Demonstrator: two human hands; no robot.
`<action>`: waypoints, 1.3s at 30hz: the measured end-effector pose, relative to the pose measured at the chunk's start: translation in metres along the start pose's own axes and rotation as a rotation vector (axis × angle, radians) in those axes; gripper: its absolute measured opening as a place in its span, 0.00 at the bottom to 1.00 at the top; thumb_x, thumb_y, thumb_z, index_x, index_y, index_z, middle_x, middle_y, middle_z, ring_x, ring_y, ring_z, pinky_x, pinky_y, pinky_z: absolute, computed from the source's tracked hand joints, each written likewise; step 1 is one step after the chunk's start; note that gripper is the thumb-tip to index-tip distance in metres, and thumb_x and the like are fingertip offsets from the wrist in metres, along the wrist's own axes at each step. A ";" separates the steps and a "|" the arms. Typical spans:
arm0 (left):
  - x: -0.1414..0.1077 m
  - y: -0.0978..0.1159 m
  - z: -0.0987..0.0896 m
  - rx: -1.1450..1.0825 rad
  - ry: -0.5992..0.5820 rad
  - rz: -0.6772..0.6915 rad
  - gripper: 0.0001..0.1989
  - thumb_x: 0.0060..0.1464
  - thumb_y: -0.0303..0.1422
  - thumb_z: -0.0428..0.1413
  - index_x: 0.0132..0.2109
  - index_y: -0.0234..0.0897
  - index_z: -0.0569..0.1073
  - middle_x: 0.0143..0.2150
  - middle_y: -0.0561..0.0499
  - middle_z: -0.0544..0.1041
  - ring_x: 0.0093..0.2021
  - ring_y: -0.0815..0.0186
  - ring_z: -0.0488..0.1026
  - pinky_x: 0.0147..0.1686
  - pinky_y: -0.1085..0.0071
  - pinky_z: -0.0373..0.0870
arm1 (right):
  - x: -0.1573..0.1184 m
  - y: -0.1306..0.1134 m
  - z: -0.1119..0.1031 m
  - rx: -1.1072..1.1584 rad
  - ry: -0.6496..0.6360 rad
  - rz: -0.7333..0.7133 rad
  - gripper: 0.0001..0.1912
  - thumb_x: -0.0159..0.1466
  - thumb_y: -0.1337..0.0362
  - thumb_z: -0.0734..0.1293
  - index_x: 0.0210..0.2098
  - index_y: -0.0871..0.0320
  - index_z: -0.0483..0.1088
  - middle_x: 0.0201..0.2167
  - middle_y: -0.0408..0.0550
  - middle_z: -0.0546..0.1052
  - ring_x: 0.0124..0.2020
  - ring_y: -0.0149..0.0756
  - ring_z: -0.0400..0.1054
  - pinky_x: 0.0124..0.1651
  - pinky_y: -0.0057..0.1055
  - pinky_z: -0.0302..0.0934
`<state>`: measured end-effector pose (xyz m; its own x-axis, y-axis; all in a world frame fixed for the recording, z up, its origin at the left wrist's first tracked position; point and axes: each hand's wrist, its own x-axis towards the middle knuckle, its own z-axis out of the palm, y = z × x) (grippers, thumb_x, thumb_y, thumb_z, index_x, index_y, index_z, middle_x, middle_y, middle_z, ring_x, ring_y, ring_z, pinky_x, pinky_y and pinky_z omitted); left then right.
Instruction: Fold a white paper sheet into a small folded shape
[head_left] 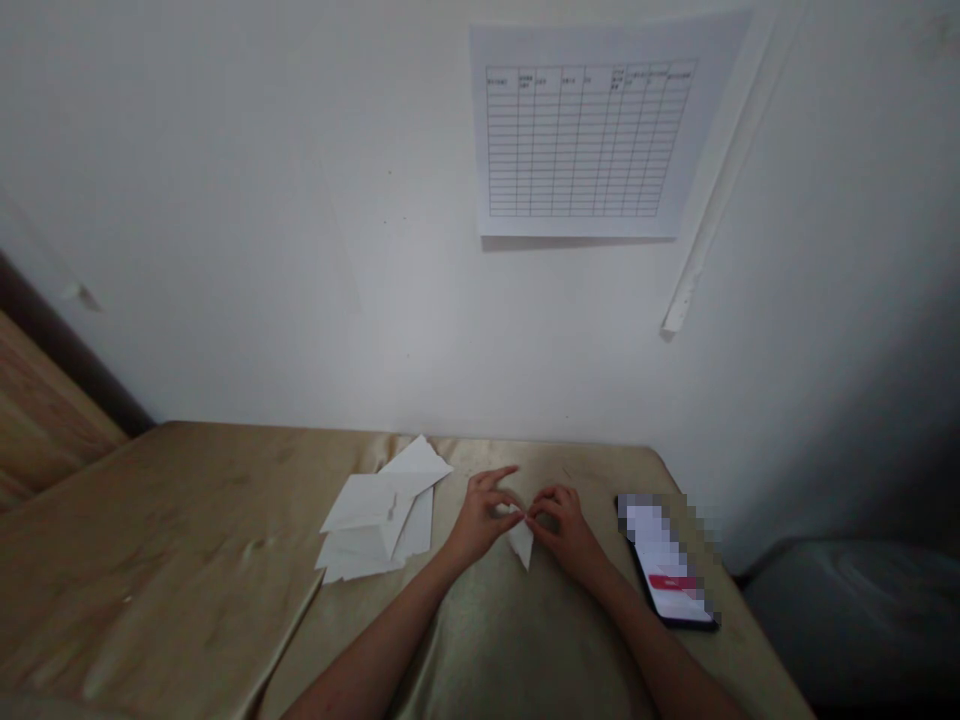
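Folded paper [521,546], one, lower centre of frame: top pinched in fingertips of left hand [480,515] and right hand [564,525]. Step: apparently folding; next move calls for steady fingertip pressure.

Light is dim and grey, palest mid-wall [405,340] and sinking into shadow at the right edge. Satin cloth [202,530] shows a soft sheen; the posted sheet's [585,225] print blurs, and blocky pixels mask part of the phone [651,545].

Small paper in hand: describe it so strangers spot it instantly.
Along the wall runs a gold-covered surface. There the left hand and right hand pinch a small white paper. Pointed and held, it stands apart from the larger sheets piled left.
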<state>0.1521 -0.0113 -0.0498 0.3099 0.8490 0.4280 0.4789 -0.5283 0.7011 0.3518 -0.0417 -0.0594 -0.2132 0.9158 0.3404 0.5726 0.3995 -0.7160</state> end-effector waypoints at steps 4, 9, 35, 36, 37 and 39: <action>0.000 -0.001 -0.002 0.003 -0.012 0.007 0.03 0.55 0.35 0.63 0.34 0.44 0.83 0.64 0.50 0.71 0.64 0.52 0.62 0.64 0.48 0.57 | 0.000 0.001 0.000 -0.005 -0.012 0.003 0.04 0.64 0.62 0.68 0.37 0.52 0.76 0.45 0.49 0.71 0.54 0.44 0.61 0.61 0.43 0.56; 0.000 0.002 -0.003 0.028 0.008 0.042 0.10 0.61 0.36 0.56 0.36 0.44 0.83 0.63 0.50 0.72 0.62 0.54 0.64 0.63 0.49 0.59 | 0.001 0.001 -0.001 -0.028 -0.017 -0.003 0.04 0.64 0.61 0.68 0.37 0.51 0.76 0.45 0.49 0.71 0.54 0.44 0.60 0.60 0.44 0.56; -0.003 0.001 0.003 0.057 -0.029 0.069 0.03 0.51 0.33 0.67 0.35 0.47 0.82 0.58 0.50 0.75 0.60 0.53 0.67 0.62 0.52 0.60 | 0.000 0.005 0.000 0.019 0.018 -0.023 0.06 0.64 0.58 0.69 0.36 0.51 0.77 0.44 0.49 0.72 0.53 0.43 0.61 0.60 0.42 0.56; -0.002 0.001 0.002 0.061 -0.023 0.068 0.02 0.51 0.33 0.66 0.35 0.46 0.82 0.58 0.50 0.75 0.60 0.53 0.67 0.62 0.52 0.60 | 0.000 0.005 0.000 0.018 0.009 -0.024 0.05 0.64 0.59 0.69 0.35 0.51 0.77 0.44 0.49 0.72 0.53 0.43 0.61 0.59 0.42 0.56; -0.002 0.001 0.001 0.066 -0.016 0.067 0.02 0.52 0.33 0.66 0.35 0.46 0.82 0.57 0.50 0.76 0.59 0.54 0.67 0.61 0.51 0.60 | 0.000 0.005 0.000 0.017 -0.001 -0.026 0.04 0.63 0.60 0.69 0.35 0.51 0.77 0.44 0.49 0.72 0.53 0.43 0.61 0.59 0.42 0.56; -0.002 0.001 0.000 0.077 0.002 0.064 0.01 0.53 0.34 0.66 0.34 0.46 0.82 0.57 0.50 0.76 0.59 0.54 0.67 0.61 0.51 0.60 | 0.001 0.005 -0.001 0.013 -0.011 -0.028 0.03 0.63 0.62 0.70 0.35 0.52 0.77 0.44 0.49 0.72 0.53 0.43 0.61 0.59 0.42 0.56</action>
<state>0.1524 -0.0133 -0.0498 0.3406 0.8132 0.4719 0.5199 -0.5811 0.6261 0.3550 -0.0391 -0.0622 -0.2376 0.9044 0.3543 0.5556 0.4257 -0.7142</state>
